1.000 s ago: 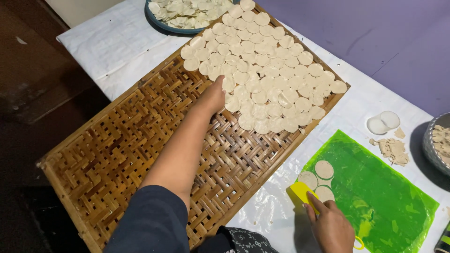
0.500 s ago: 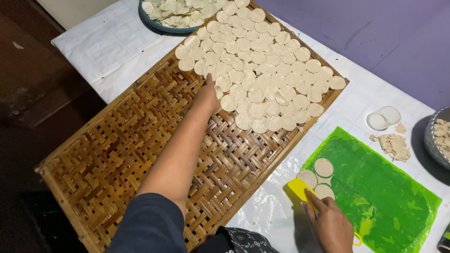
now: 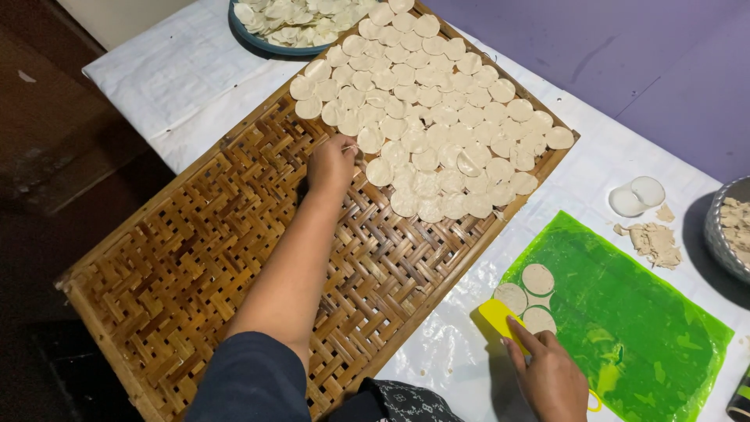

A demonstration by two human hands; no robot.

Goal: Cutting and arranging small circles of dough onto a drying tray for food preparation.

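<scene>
My left hand (image 3: 331,162) reaches over a woven bamboo tray (image 3: 195,258) and rests at the near edge of several thin round dough discs (image 3: 437,117) laid in overlapping rows; its fingers are curled at one disc (image 3: 369,141). My right hand (image 3: 547,373) presses on a yellow scraper (image 3: 500,322) at the left edge of a bright green mat (image 3: 625,320). Three round dough discs (image 3: 536,280) lie on the mat just beyond the scraper.
A blue plate (image 3: 269,43) of dough pieces stands at the far end. Two white round cutters (image 3: 637,195) and dough scraps (image 3: 655,242) lie on the white cloth (image 3: 172,86). A metal bowl (image 3: 723,234) sits at the right edge, and a dark cylinder (image 3: 741,402) at the bottom right corner.
My left hand slid left along the near edge of the disc rows. My right hand stayed on the scraper.
</scene>
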